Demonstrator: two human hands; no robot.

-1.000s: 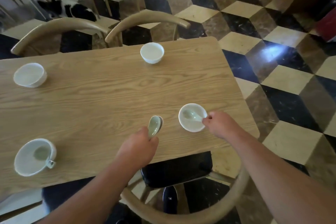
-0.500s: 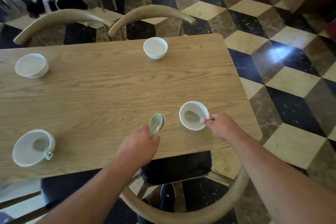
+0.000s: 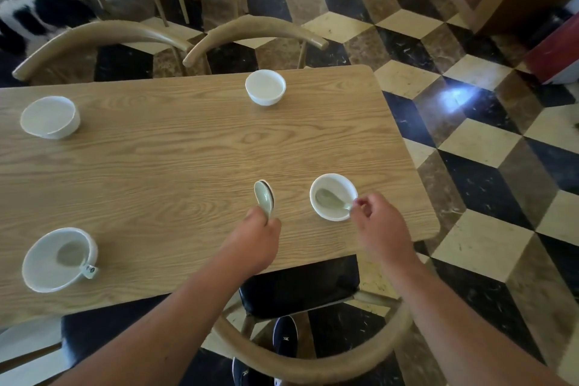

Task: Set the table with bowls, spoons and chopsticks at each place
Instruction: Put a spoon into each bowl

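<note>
Right hand (image 3: 380, 229) pinches the handle tip of the spoon (image 3: 329, 200) lying in the near-right bowl (image 3: 332, 217), left hand (image 3: 253, 241) grips spare spoons (image 3: 263, 196) above the table (image 3: 188, 166) — glazed ceramic, probably light, slick, chippable, best held by the handle.

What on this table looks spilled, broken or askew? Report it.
Nothing stands out. The near-right bowl, near-left bowl, far-right bowl and far-left bowl stand upright, with no damage or spill visible on the table. The far ones merely lack spoons; the left hand holds spare spoons.
</note>
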